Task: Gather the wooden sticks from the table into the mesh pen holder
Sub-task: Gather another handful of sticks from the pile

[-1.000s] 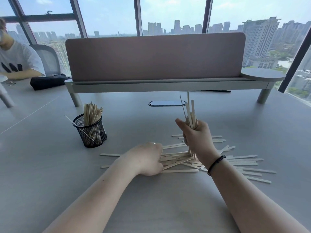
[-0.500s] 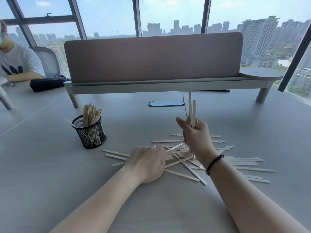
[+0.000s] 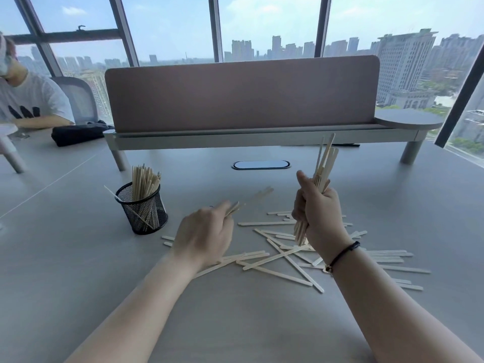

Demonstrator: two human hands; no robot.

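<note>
Right hand (image 3: 318, 213) clamped around upright bundle of pale wooden sticks (image 3: 323, 166); left hand (image 3: 203, 234) pinching a few more (image 3: 233, 208), collecting handfuls for black mesh pen holder (image 3: 142, 209).

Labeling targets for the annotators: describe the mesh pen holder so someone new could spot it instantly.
Start at the long pink divider panel standing across the grey table; look just in front of its left leg. There stands the mesh pen holder, left of both hands. It is the only black wire-mesh cup in view and the only upright container, with a bunch of wooden sticks poking out of its top.
</note>
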